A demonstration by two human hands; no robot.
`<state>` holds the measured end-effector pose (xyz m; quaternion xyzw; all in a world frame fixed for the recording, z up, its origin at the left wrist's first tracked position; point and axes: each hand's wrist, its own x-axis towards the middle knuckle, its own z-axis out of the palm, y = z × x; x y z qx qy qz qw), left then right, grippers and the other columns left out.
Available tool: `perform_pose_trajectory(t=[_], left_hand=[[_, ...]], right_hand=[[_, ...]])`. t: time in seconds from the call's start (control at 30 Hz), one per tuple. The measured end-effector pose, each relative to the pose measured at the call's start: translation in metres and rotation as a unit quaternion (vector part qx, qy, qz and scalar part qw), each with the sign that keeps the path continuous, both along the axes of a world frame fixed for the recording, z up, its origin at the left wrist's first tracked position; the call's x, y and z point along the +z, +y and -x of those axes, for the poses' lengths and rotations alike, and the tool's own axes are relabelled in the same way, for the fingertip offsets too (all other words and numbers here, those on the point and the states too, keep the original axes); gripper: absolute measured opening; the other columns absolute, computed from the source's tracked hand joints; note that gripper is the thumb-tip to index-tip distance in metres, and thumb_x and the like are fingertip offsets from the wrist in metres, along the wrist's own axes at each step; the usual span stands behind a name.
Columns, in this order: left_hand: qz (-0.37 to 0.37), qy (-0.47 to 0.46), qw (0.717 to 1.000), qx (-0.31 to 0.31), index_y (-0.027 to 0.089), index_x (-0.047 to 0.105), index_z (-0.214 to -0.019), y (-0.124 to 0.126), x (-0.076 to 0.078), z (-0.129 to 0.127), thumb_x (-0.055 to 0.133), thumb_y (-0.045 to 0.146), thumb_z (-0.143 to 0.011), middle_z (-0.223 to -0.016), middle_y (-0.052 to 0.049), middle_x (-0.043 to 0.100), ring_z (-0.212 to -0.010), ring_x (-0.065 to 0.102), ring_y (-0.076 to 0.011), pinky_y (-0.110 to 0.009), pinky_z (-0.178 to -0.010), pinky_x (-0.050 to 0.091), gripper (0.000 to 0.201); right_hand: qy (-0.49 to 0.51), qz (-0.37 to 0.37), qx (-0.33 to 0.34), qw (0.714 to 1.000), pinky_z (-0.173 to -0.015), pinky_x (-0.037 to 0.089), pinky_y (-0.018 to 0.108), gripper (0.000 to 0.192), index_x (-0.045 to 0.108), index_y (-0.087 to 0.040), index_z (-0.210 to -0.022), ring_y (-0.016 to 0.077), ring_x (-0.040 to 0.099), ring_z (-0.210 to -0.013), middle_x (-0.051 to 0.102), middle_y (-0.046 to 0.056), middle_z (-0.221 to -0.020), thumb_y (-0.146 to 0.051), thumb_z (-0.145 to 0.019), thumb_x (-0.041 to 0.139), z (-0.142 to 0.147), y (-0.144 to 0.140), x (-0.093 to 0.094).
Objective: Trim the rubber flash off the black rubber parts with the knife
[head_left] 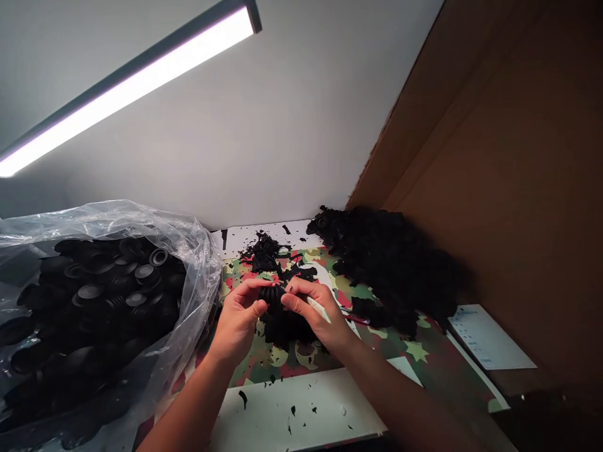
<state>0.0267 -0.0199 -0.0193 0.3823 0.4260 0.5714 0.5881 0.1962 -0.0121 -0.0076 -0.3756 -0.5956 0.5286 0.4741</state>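
Note:
Over the middle of the table, my left hand (240, 314) pinches a small ribbed black part (270, 294), like a rubber bellows, between thumb and fingers. From the other side, my right hand (320, 311) is closed with thumb and index finger at the part's right edge. A pale, slim handle (318, 307) lies across my right hand; its working end cannot be made out. Beneath both hands is a dark heap of black pieces (287, 329) on a camouflage-patterned mat (245, 370).
At left, a clear plastic bag (198, 251) holds many round black parts (89, 292). Black scraps (386, 263) pile up at right, beside a cardboard wall (509, 188). A printed white paper (490, 339) lies at right. Scraps dot the white front board (301, 408). A lamp (141, 81) hangs above.

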Motion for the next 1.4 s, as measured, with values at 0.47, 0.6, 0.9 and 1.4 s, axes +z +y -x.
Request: perform_pose_trajectory(t=[0.47, 0.6, 0.9, 1.4], left_hand=[[0.019, 0.058, 0.997, -0.052, 0.019, 0.078, -0.095, -0.001, 0.007, 0.008, 0.091, 0.04, -0.063, -0.084, -0.004, 0.072, -0.068, 0.062, -0.0151, -0.027, -0.066, 0.049, 0.04], [0.07, -0.058, 0.993, -0.07, 0.018, 0.074, -0.097, -0.001, 0.006, 0.006, 0.09, 0.038, -0.066, -0.09, -0.006, 0.075, -0.071, 0.068, -0.0159, -0.028, -0.071, 0.053, 0.039], [0.105, -0.123, 0.985, -0.056, 0.018, 0.07, -0.088, 0.001, 0.002, 0.007, 0.092, 0.033, -0.066, -0.09, -0.002, 0.074, -0.075, 0.069, -0.0123, -0.023, -0.072, 0.055, 0.035], [0.101, -0.124, 0.986, -0.043, 0.018, 0.068, -0.086, 0.0, 0.002, 0.006, 0.094, 0.033, -0.063, -0.088, 0.0, 0.071, -0.075, 0.066, -0.0104, -0.021, -0.071, 0.054, 0.037]], right_hand=[[-0.107, -0.222, -0.063, 0.967, -0.07, 0.048, 0.035, 0.047, 0.07, -0.022, -0.076, 0.0195, 0.058, -0.07, 0.065, 0.004, -0.072, -0.06, -0.096, 0.053, 0.002, 0.011, -0.017], [-0.05, -0.17, -0.126, 0.976, -0.076, 0.051, 0.035, 0.064, 0.073, -0.023, -0.087, 0.0208, 0.062, -0.085, 0.064, 0.007, -0.09, -0.063, -0.103, 0.026, -0.003, 0.007, -0.015], [0.01, -0.065, -0.085, 0.994, -0.064, 0.057, 0.031, 0.028, 0.068, -0.023, -0.098, 0.0181, 0.07, -0.068, 0.075, 0.004, -0.085, -0.05, -0.093, 0.062, 0.005, -0.005, -0.02], [-0.133, -0.258, -0.072, 0.954, -0.087, 0.049, 0.038, 0.012, 0.066, -0.024, -0.102, 0.0221, 0.068, -0.098, 0.077, 0.006, -0.107, -0.026, -0.098, 0.055, 0.006, -0.007, -0.019]])
